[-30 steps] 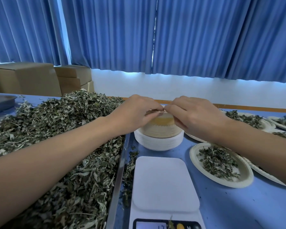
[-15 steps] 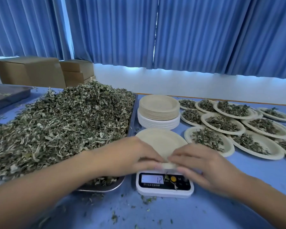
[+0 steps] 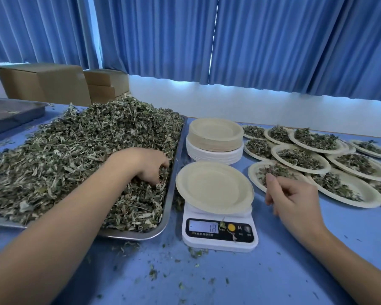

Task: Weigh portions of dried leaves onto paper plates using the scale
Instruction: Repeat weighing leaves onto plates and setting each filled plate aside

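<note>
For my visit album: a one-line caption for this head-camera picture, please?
Left hand digs into heaped dried green leaves beside an empty beige paper plate on a white scale.

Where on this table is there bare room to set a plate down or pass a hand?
Free: the near table strip in front of the tray of dried leaves and scale, with only crumbs; also the patch right of the scale, below the filled plates, where the right hand hovers. Crowded: far right, plates overlap; the plate stack sits behind the scale.

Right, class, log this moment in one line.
left hand: fingers buried in dried green leaves | right hand: idle | empty beige paper plate: on white digital scale
</note>
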Demonstrator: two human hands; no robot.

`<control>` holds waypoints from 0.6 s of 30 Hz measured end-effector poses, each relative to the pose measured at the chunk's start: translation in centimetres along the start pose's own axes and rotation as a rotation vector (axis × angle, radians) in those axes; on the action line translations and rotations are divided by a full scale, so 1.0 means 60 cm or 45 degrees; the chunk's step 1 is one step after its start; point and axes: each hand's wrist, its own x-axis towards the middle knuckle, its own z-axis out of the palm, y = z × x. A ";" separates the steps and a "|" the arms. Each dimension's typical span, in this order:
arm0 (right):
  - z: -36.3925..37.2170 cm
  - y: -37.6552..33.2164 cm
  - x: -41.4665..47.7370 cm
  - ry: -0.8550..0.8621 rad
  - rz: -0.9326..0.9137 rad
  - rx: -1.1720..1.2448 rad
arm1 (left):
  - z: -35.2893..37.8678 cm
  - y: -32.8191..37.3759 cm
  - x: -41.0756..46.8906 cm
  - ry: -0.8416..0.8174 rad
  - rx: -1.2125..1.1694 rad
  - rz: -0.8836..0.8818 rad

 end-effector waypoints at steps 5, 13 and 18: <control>-0.007 -0.003 0.003 -0.027 0.084 -0.029 | -0.001 0.003 0.005 0.068 0.026 0.023; -0.010 0.020 0.002 -0.325 0.230 -0.213 | -0.025 0.002 -0.020 0.184 -0.147 0.068; -0.010 0.022 0.004 -0.372 0.260 -0.214 | -0.042 -0.008 -0.032 0.331 -0.170 0.170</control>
